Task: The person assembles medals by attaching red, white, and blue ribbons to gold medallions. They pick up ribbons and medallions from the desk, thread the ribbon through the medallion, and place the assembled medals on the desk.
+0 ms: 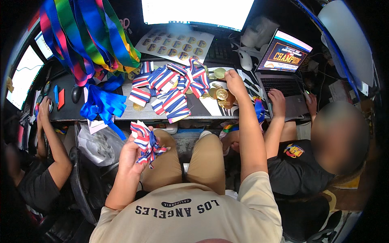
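Observation:
My left hand [131,156] is closed round a bunch of red, white and blue striped ribbons [145,139], held above my lap in front of the desk edge. Over the desk my right hand [236,83] has its fingers closed at the rim of a round gold medal [219,73]. More gold medals [222,94] lie in a pile just nearer to me, beside my right wrist. Left of them rests a heap of striped medal ribbons [172,87], with parts of gold discs showing underneath.
A sheet of round stickers [174,43] lies below the monitor [198,12]. Multicoloured ribbons [89,36] hang at left, above a blue ribbon bunch [103,101]. A white mouse [245,60] and laptop [279,77] stand right. People sit on both sides, one hand [277,101] at the laptop.

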`<state>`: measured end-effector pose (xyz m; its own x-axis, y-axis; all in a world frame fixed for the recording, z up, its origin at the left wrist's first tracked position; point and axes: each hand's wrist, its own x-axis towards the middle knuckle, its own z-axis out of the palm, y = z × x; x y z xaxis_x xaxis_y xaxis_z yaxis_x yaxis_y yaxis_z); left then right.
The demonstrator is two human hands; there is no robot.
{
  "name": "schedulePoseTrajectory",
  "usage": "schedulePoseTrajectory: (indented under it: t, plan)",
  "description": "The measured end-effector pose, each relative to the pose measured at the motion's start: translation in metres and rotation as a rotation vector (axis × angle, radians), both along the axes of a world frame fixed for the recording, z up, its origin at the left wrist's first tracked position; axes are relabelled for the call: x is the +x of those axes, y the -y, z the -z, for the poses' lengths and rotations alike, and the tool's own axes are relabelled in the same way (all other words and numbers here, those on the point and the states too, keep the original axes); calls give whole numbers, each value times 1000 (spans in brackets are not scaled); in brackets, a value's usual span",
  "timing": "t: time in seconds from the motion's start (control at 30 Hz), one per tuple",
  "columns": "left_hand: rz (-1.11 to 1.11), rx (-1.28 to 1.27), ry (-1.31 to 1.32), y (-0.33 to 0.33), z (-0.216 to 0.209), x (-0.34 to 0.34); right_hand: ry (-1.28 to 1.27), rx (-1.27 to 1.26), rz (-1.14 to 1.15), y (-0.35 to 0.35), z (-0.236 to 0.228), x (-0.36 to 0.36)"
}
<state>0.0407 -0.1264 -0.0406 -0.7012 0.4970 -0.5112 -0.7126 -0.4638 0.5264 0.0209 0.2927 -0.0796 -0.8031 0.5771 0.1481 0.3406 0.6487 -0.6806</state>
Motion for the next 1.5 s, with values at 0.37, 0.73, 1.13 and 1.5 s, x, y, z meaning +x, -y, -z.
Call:
schedulePoseTrajectory:
  t: [0.37, 0.73, 1.13, 1.5]
  plan:
    - [13, -30, -129, -33, -14, -17, 192, 304, 89, -2, -8, -22]
    - [115, 400, 82, -59, -31, -44, -420, -39, -618, 170, -105, 80]
    - [167, 407, 1, -129, -33, -58, -850, 479, -428, 170, -80, 81]
    - [184, 119, -19, -261, -60, -98, -841, 647, -71, 111, -53, 78]
